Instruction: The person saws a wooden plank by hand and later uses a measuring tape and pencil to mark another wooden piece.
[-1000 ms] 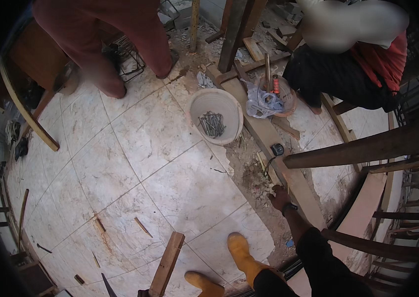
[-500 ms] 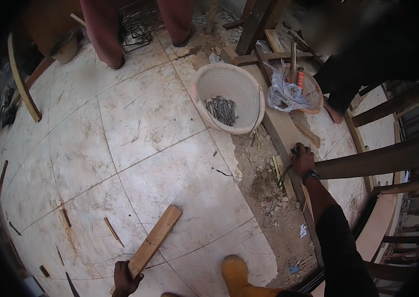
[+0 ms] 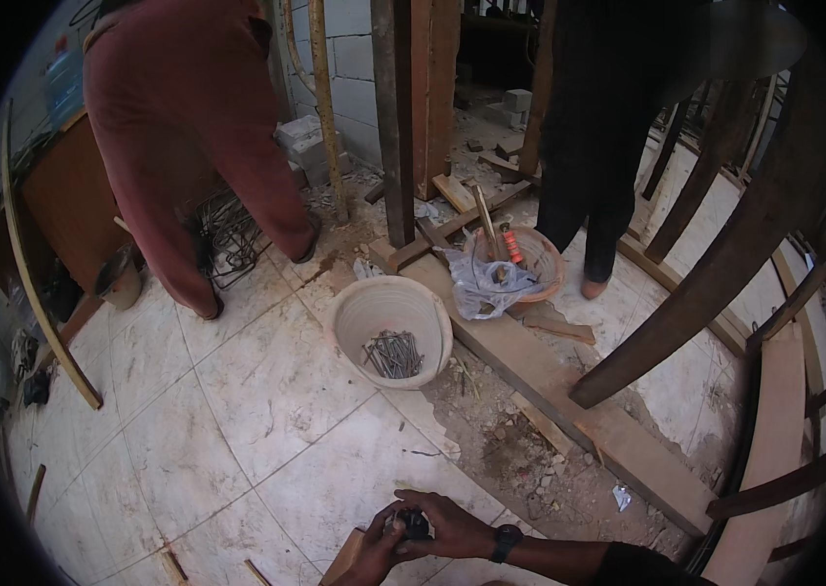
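Close together at the bottom centre, my two hands meet around a small dark object (image 3: 417,524), whose kind I cannot make out. My right hand (image 3: 457,527), with a dark watch at the wrist, curls its fingers over it. My left hand (image 3: 379,555) is closed with the end of a short wooden board (image 3: 345,555) against its palm side. Its fingertips touch the dark object too. Most of the board lies hidden behind the hand and below the picture edge.
A pale bucket (image 3: 344,317) of nails (image 3: 394,355) stands ahead. Beyond it, a basin (image 3: 554,283) holds a plastic bag and an orange-handled tool. A long timber beam (image 3: 530,366) crosses broken floor to the right. Two people stand ahead; curved dark posts (image 3: 696,317) rise at right.
My right hand has left the timber beam with the dark object and come to my left hand. My left hand has moved right with the board. The view has tilted up.
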Demonstrator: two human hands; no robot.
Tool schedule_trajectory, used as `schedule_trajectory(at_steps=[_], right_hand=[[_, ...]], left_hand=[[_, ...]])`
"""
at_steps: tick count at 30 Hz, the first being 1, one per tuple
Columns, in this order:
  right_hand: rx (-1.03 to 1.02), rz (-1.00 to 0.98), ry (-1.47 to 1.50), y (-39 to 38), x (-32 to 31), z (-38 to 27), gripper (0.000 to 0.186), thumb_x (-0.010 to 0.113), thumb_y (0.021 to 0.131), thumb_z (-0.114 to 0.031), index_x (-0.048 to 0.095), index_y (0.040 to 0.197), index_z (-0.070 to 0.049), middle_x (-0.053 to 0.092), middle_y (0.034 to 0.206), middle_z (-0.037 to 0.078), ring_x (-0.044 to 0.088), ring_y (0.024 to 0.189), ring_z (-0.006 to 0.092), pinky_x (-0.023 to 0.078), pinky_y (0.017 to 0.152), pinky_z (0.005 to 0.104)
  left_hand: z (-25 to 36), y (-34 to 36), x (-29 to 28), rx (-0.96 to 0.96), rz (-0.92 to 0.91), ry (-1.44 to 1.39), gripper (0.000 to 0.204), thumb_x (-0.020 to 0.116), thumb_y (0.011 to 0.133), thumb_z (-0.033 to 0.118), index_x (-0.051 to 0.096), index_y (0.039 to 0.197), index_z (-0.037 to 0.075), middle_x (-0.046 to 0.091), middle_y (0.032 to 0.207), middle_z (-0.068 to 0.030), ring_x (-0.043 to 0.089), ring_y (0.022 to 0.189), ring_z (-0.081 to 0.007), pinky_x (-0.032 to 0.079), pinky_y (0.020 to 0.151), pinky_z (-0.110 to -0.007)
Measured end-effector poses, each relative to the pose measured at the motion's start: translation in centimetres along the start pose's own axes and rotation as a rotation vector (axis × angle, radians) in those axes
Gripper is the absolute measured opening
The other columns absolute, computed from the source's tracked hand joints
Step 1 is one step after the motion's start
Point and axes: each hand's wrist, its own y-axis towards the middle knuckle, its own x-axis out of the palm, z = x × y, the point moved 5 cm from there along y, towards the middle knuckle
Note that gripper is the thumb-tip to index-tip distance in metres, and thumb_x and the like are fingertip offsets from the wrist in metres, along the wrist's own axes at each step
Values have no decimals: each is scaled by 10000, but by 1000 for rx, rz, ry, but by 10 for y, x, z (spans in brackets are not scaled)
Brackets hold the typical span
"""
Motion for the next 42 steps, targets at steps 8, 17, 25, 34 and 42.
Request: schedule_trajectory(at_steps=[8, 17, 25, 34, 42], right_hand=[[64, 758, -373, 83, -268, 93, 238, 631, 897, -110, 605, 1113, -14, 615, 1105, 178, 594, 1006, 333, 473, 859, 410], [264, 785, -645, 222, -425, 175, 310, 619, 905, -180, 650, 1141, 19, 681, 1115, 265, 659, 1070, 384, 501, 923, 426], [501, 664, -106, 279, -481, 265, 416, 591, 935, -264, 601, 1216, 43, 717, 1030, 183, 692, 939, 264, 521, 853, 389], [607, 395, -980, 297, -467, 261, 284, 607, 895, -320, 751, 1038, -120, 726, 1008, 189, 701, 972, 344, 546, 834, 447], [608, 571, -1027, 293, -450, 218, 317, 600, 922, -366, 725, 1070, -114, 717, 995, 188, 688, 952, 370, 525, 817, 482]], left_hand=[[29, 182, -20, 885, 658, 951, 647, 825, 782, 240, 501, 1311, 57, 559, 1186, -181, 551, 1077, -374, 460, 944, -474], [20, 232, -51, 682, 797, 1185, 686, 783, 764, 424, 514, 1340, 165, 532, 1279, -140, 463, 1261, -350, 247, 1140, -580], [11, 244, -57, 540, 687, 1233, 666, 786, 716, 328, 523, 1299, 142, 517, 1244, -180, 448, 1239, -393, 262, 1114, -597], [4, 249, -65, 466, 672, 1257, 772, 832, 693, 403, 499, 1348, 166, 461, 1377, -183, 379, 1326, -414, 264, 1094, -605], [4, 242, -67, 523, 683, 1247, 741, 796, 731, 425, 494, 1350, 151, 459, 1379, -200, 381, 1320, -438, 260, 1094, -619]])
